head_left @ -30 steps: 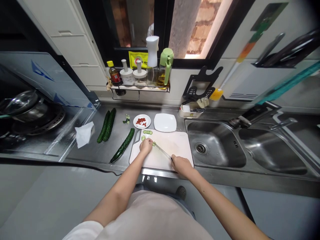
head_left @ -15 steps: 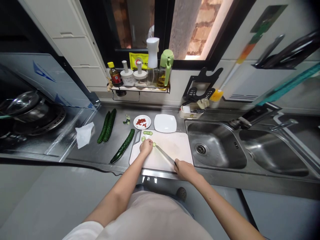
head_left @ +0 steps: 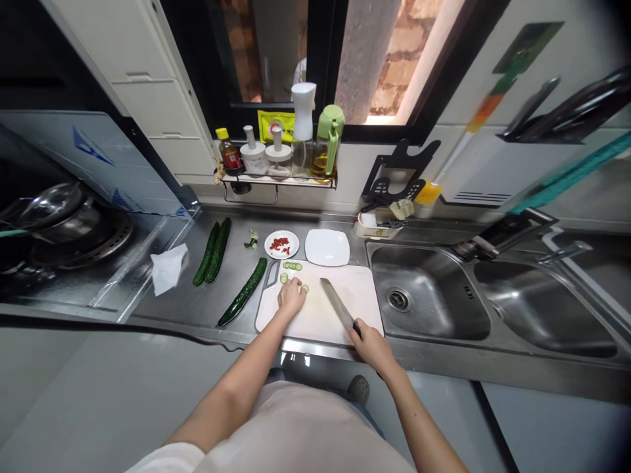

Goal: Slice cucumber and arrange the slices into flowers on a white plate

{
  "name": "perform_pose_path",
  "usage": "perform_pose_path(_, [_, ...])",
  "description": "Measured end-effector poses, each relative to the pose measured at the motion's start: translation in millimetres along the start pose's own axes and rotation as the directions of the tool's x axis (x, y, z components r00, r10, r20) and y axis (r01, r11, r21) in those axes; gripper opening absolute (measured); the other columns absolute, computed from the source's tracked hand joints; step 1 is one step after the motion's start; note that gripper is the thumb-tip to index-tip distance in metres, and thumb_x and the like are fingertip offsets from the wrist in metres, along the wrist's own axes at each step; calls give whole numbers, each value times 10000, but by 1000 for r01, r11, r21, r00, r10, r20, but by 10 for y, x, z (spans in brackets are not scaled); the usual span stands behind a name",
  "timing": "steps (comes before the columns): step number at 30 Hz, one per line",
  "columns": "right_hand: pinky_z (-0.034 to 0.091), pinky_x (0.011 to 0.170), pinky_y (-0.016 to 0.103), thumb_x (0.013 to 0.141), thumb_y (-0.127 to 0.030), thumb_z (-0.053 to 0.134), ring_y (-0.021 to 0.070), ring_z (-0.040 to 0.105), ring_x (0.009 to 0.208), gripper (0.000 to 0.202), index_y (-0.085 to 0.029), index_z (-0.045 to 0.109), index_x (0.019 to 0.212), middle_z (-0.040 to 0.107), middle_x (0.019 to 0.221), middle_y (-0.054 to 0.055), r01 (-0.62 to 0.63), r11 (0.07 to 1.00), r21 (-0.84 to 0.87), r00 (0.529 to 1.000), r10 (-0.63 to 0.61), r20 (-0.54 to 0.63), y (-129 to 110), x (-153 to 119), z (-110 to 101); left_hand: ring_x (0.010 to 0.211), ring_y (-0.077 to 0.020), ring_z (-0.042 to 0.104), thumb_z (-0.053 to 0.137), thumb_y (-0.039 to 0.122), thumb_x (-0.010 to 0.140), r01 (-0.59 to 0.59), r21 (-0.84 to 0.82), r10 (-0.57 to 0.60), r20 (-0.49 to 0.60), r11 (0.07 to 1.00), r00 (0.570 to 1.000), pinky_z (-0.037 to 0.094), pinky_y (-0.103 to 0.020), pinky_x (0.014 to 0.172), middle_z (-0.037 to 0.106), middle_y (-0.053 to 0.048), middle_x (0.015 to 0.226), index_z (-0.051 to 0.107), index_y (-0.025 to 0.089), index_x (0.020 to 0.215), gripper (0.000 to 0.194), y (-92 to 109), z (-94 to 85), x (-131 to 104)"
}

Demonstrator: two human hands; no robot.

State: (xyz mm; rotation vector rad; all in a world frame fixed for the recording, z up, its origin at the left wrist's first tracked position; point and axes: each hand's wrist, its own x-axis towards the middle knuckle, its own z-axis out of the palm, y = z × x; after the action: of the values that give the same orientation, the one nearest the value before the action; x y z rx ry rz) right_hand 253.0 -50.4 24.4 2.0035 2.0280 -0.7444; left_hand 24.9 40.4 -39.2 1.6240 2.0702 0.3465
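A white cutting board (head_left: 315, 322) lies on the counter in front of me. On its left part, my left hand (head_left: 292, 297) is curled, with a pale green piece of cucumber (head_left: 305, 288) at its fingertips; the fingers hide how much of it they grip. My right hand (head_left: 371, 343) grasps the black handle of a kitchen knife (head_left: 336, 302). The blade points up and left over the board, apart from the cucumber. A short row of cucumber slices (head_left: 292, 266) lies near the board's far left corner, with more slices (head_left: 284, 278) just below.
A whole cucumber (head_left: 242, 292) lies left of the board, two more cucumbers (head_left: 213, 253) farther left. Behind the board stand a plate of red chopped pieces (head_left: 281, 244) and a white square plate (head_left: 327, 247). A double sink (head_left: 428, 289) is to the right, a stove pot (head_left: 66, 217) far left.
The knife has moved right, away from the cucumber piece, and its blade now shows more broadly. My left hand has shifted slightly. The view has tilted a little.
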Motion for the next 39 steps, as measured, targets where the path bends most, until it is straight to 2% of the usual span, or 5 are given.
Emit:
perform_pose_path(8, [282,609,254,982,-425,290,212,634,912,336,-191,525,1037,693,973,106,-98,995,21,994,99,-35,110,125,-2,1067,-213,543,477,310,904,-108,12,108,-58,994,992,412,-301,888,595,-75,1095,617,241,1072,229,-23,35,-112])
perform_pose_path(17, [302,618,266,982,-431,269,225,636,928,364,-189,532,1050,691,988,108,-96,995,-4,995,96,-18,58,154,-11,955,-185,583,545,300,869,-63,-64,58,-84,996,995,422,-277,806,622,-42,1023,613,232,936,118,1,-8,-82])
perform_pose_path(22, [319,632,269,982,-421,277,221,639,919,346,-194,526,1059,690,990,115,-109,994,-14,994,109,3,28,152,-38,810,-144,609,586,270,835,-35,-195,23,-62,980,998,417,-238,722,667,-2,856,594,221,839,51,-8,-9,-116])
perform_pose_path(29, [303,623,273,982,-400,277,226,641,906,335,-183,523,1047,690,985,118,-94,996,-2,996,94,-8,60,170,-5,712,-122,617,619,301,781,22,-377,-75,-128,926,989,433,-212,686,674,6,764,609,199,804,105,-227,-94,-71])
perform_pose_path(39, [302,623,265,979,-395,287,214,637,894,337,-182,539,1048,691,975,111,-96,995,13,995,96,-5,71,180,-12,728,-129,630,623,302,764,135,-326,-200,-173,936,965,431,-208,679,691,1,776,630,203,857,137,-458,-271,175])
